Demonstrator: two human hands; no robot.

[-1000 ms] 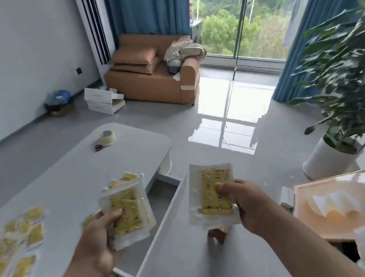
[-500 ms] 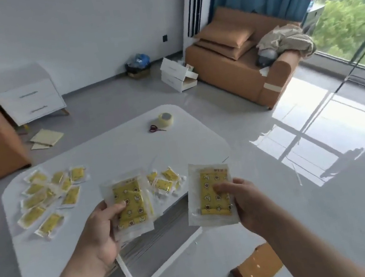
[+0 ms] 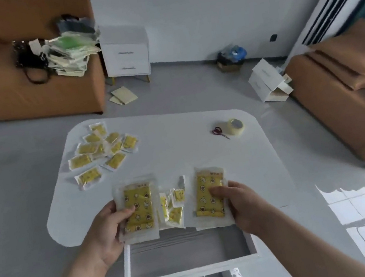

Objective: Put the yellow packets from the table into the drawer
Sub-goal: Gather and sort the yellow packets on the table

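My left hand (image 3: 110,232) grips a yellow packet (image 3: 139,206) in a clear wrapper, thumb on its front. My right hand (image 3: 240,203) grips a second yellow packet (image 3: 209,191) the same way. Both packets hang above the back of the open white drawer (image 3: 192,274), which is pulled out from the white table (image 3: 176,139) toward me. Its grey floor shows bare in front. A few small yellow packets (image 3: 173,205) lie between my hands at the table's near edge. Several more yellow packets (image 3: 103,149) are scattered on the table's far left.
A tape roll (image 3: 236,126) and red scissors (image 3: 219,132) lie on the table's far right. Brown sofas stand at left (image 3: 24,92) and right (image 3: 350,91). A white nightstand (image 3: 125,53), a white box (image 3: 268,82) and papers (image 3: 122,95) sit on the grey floor.
The view has swung left and down, so the table and drawer now face me squarely. Both hands still hold their packets, now over the drawer's back.
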